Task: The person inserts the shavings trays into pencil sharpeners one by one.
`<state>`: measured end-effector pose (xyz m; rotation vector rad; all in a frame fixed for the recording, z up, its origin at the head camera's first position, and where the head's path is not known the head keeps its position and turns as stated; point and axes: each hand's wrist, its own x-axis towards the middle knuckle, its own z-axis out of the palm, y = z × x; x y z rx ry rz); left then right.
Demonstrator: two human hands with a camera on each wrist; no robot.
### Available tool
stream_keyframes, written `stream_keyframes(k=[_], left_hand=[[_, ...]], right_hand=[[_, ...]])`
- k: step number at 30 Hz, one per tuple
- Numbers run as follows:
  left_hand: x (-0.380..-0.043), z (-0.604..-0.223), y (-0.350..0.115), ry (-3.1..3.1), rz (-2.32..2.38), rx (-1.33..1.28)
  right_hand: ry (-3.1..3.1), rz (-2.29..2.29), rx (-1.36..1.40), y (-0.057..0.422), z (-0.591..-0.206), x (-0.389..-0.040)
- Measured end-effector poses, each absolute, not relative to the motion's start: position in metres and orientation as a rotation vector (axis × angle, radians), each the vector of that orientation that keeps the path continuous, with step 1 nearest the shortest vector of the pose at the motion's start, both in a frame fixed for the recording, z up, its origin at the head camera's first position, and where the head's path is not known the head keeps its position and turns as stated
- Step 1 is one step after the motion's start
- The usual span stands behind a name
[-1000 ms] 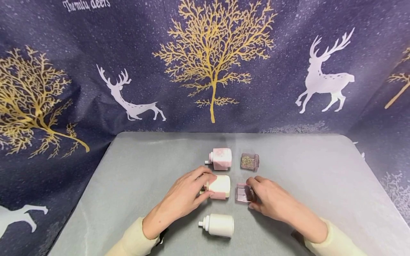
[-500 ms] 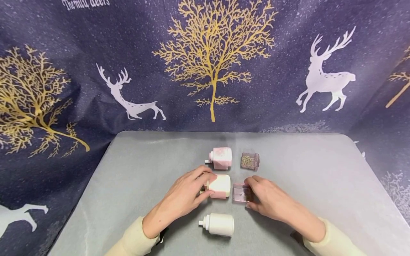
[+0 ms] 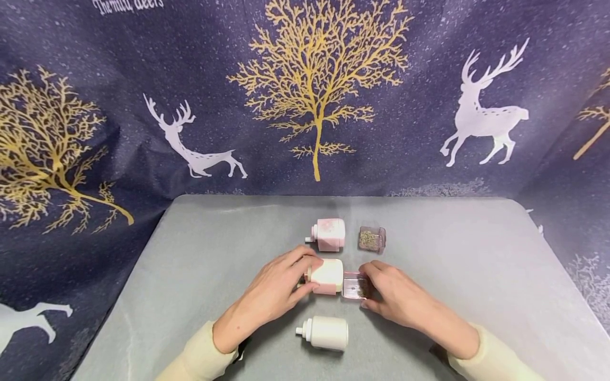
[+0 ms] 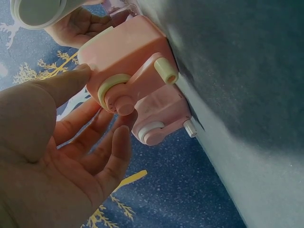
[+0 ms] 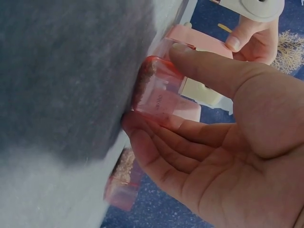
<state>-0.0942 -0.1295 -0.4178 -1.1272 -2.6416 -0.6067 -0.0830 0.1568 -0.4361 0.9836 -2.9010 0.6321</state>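
Note:
A pink-and-cream crank pencil sharpener [image 3: 329, 274] lies on the grey table, its crank pointing left. My left hand [image 3: 274, 286] holds it near the crank end, thumb on one side and fingers on the other. The crank handle [image 4: 165, 71] shows plainly in the left wrist view. Between thumb and fingertips my right hand [image 3: 397, 293] pinches a clear pink shavings drawer [image 3: 353, 288]. Dark shavings [image 5: 145, 85] lie inside that drawer. Its front edge meets the sharpener's right end; whether it has entered the body I cannot tell.
Behind lies a paler pink sharpener [image 3: 332, 234], with a second clear drawer [image 3: 371, 239] of shavings to its right. A white sharpener [image 3: 329, 333] lies nearer me. A dark blue cloth [image 3: 381, 132] with deer and trees hangs past the table's far edge.
My right hand has slid the drawer leftward, closing the gap to the pink-and-cream sharpener. The left hand has kept its hold in place.

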Motion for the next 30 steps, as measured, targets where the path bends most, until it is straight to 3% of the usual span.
stream_keyframes(k=[30], left_hand=[[-0.0931,-0.4179,-0.1280,-2.677,-0.572,-1.105]], right_hand=[[-2.862,0.663,1.012,0.1485,-0.4404,-0.0807]])
